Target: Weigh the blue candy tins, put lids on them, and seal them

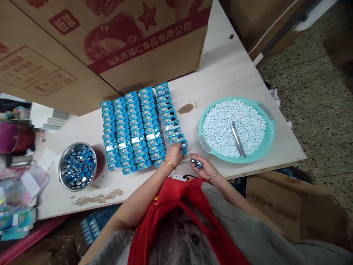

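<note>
"White table point(220, 70), what's on it?"

"Rows of blue tins point(135, 125); a teal basin point(200, 134) of white mints point(234, 117) with a metal scoop point(236, 139); a steel bowl point(61, 173) of blue lids point(78, 165)."

"Hands?"

"Apart; left hand point(173, 154) sits on the end of the tins, grip unclear; right hand point(204, 168) pinches a small shiny piece point(196, 162) just beside them, over the table."

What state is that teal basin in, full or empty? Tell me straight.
Full: the teal basin holds pale candies heaped nearly to its rim, with a metal scoop lying on them.
</note>
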`<state>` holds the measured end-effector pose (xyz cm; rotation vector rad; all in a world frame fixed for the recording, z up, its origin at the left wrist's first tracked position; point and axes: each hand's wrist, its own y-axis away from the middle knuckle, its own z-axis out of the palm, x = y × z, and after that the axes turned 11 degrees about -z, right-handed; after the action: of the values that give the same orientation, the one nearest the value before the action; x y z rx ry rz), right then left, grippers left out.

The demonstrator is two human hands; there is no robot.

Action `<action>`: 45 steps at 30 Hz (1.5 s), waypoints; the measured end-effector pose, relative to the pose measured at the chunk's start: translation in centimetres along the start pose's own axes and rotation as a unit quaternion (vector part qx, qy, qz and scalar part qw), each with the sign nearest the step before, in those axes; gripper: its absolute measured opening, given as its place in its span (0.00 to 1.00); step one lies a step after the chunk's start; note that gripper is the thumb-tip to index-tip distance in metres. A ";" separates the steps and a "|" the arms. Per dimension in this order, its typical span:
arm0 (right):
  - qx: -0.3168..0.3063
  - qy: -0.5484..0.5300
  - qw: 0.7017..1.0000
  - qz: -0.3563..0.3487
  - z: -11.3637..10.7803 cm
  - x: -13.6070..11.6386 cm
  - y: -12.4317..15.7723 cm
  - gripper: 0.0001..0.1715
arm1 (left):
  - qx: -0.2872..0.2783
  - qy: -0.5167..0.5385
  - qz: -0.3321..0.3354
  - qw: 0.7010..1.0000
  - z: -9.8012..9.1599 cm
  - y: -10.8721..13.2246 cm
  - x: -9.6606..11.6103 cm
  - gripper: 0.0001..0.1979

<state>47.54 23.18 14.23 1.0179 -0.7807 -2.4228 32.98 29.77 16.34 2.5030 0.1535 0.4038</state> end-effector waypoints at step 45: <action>0.024 -0.066 0.998 0.010 1.3 -0.9 -2.3 0.17 | -0.035 -0.094 -0.046 0.994 -2.7 -4.9 1.9 0.13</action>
<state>46.84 25.90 13.98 0.8706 -0.8915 -2.4844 33.84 35.62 16.15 2.4382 0.1749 0.1313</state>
